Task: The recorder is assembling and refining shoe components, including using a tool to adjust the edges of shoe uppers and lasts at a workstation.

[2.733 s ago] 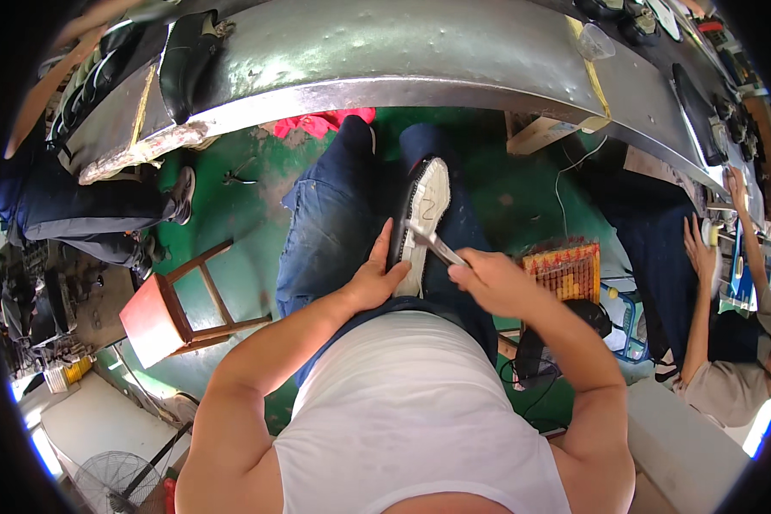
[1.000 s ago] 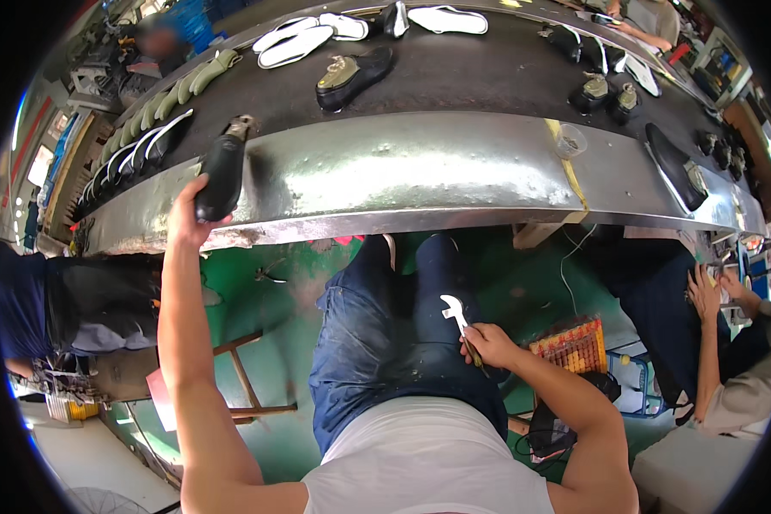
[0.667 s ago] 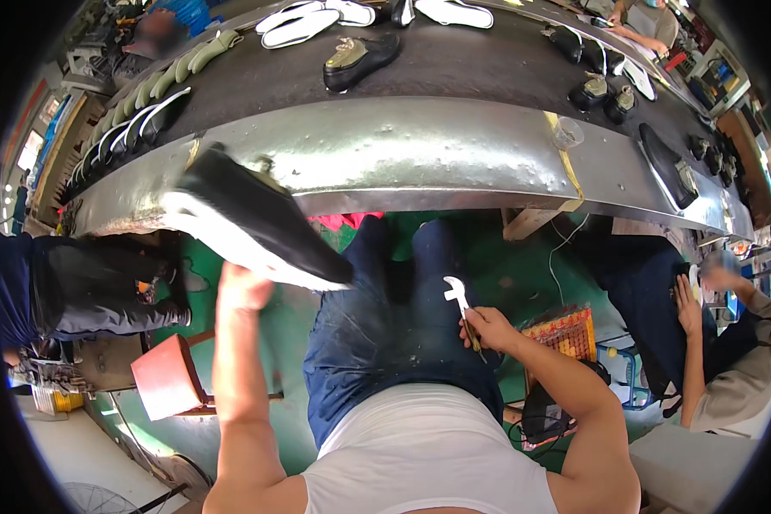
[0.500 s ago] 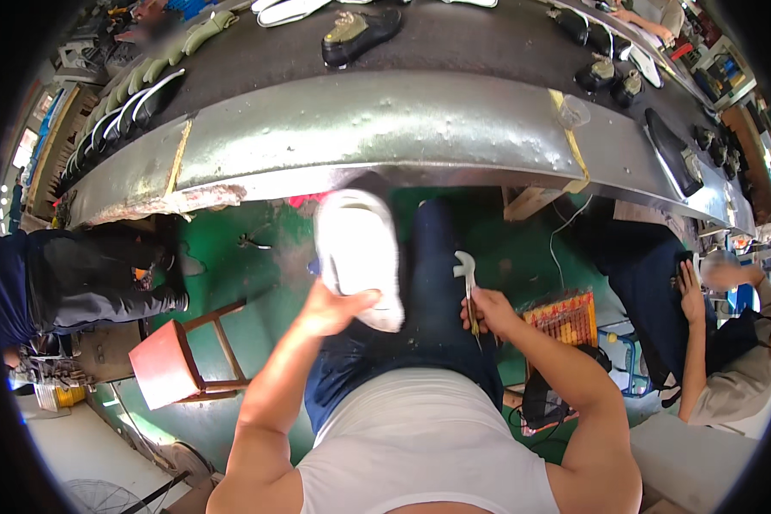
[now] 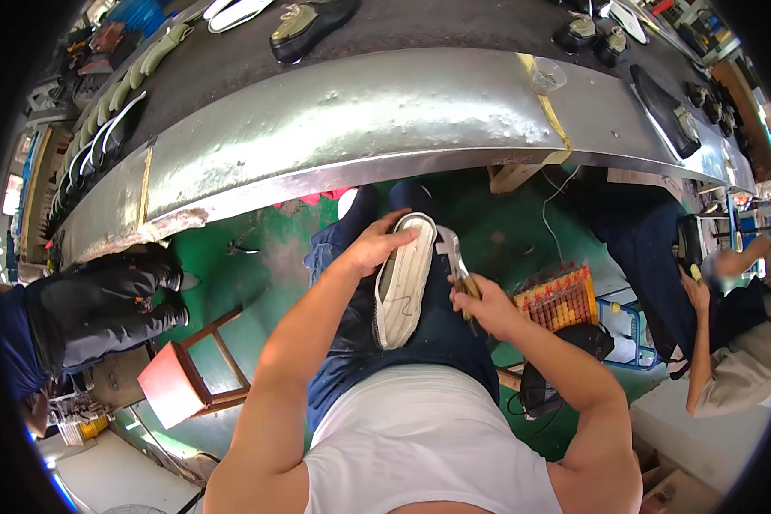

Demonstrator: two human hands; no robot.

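A shoe lies lengthwise over my lap, its pale, off-white underside facing up and a thin dark squiggle marked across it. My left hand grips one side at its far end, thumb pressed on the underside. My right hand is closed round the yellowish handles of what look like lasting pincers. Their curved grey metal head sits right beside the shoe's far right edge; whether it touches, I cannot tell.
Ahead runs a metal-edged bench with a dark shoe and more shoes along it. A red-topped stool stands at left, a beaded seat mat at right. Co-workers sit on both sides, one with a hand near a dark shoe.
The shoe has come right and nearer to the pincers, turning to show its underside. My left hand has shifted from its near end to its far end. The pincers have moved slightly left.
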